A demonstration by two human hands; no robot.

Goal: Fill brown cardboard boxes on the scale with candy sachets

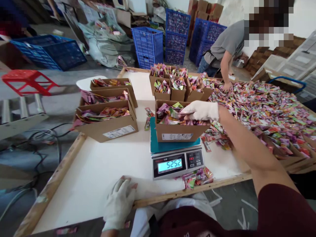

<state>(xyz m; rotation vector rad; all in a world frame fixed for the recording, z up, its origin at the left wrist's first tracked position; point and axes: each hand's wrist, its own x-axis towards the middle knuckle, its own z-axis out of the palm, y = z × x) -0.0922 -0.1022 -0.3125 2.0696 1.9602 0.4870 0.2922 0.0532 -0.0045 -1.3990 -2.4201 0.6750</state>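
Observation:
My right hand (pixel 201 111), in a white glove, reaches into the top of an open cardboard box (pixel 158 133) filled with small colourful packets (pixel 166 111). Its fingers close on a packet (pixel 174 113) at the top of the pile. The box stands on the teal plate of a digital scale (pixel 182 164), whose lit display appears to read 525.2. My left hand (pixel 119 199), also gloved, rests on the white tabletop by the front edge, fingers stretched out and holding nothing. Loose packets (pixel 197 177) lie against the scale's front.
Filled boxes stand on the left (pixel 108 128) and behind the scale (pixel 163 95). A large packet heap (pixel 266 105) spreads over the right side. Opposite, another person (pixel 227 42) reaches into the heap. Blue crates (pixel 148 42) and a red stool (pixel 27 79) stand on the floor.

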